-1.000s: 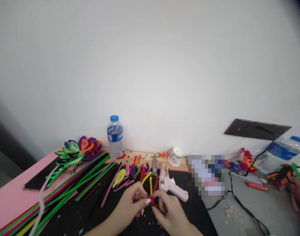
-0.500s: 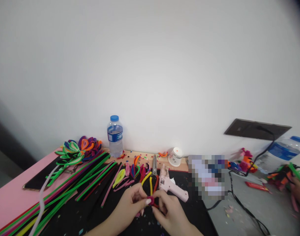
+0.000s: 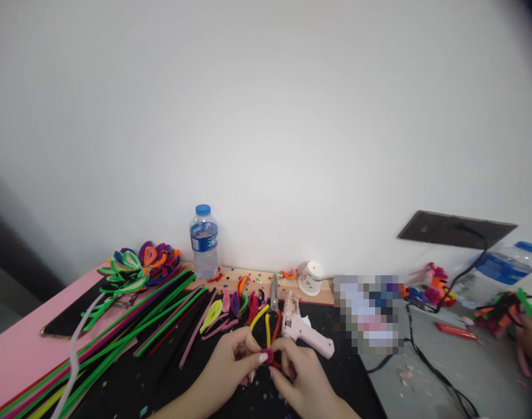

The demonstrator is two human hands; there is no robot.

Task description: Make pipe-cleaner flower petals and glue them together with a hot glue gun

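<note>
My left hand (image 3: 231, 366) and my right hand (image 3: 298, 372) meet low in the middle of the view, over a black mat (image 3: 170, 378). Both pinch a small magenta pipe-cleaner piece (image 3: 268, 356) between their fingertips. Just beyond the hands lie bent pipe-cleaner petals (image 3: 237, 305) in yellow, pink and red. A pink glue gun (image 3: 303, 329) lies close to my right hand, and scissors (image 3: 273, 294) lie behind it.
Long green, pink and black pipe cleaners (image 3: 130, 331) fan out at left, with finished flowers (image 3: 139, 265) behind. A water bottle (image 3: 204, 241) and white cup (image 3: 311, 278) stand by the wall. Another person's hand (image 3: 530, 343) works at far right, near a black cable (image 3: 427, 361).
My hands have barely moved and keep their pinch on the magenta piece. The other person's hand at far right has shifted slightly.
</note>
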